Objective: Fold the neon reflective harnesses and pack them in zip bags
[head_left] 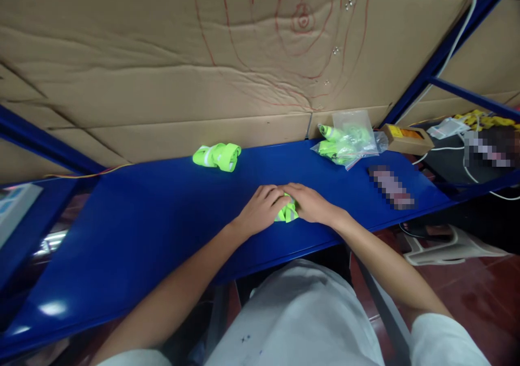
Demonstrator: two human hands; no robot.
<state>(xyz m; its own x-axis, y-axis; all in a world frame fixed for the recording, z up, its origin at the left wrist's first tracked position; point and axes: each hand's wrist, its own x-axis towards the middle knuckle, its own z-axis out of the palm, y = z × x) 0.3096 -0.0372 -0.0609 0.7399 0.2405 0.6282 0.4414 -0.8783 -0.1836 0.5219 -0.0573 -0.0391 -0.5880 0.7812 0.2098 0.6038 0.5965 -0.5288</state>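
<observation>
My left hand (261, 208) and my right hand (312, 203) meet on the blue shelf (142, 236), both curled over a small neon-green folded band (286, 213) with grey stripes. Only a bit of it shows between the fingers. A second folded neon-green band (217, 156) lies farther back, to the left of my hands, touched by neither hand. At the back right lies a clear plastic bag (349, 138) with more neon-green bands inside.
A cardboard wall (162, 84) with red pen lines backs the shelf. A small brown box (407, 138), white cables (447, 149) and yellow items (487, 120) sit at the right. A white plastic stool (450, 247) stands on the red floor below.
</observation>
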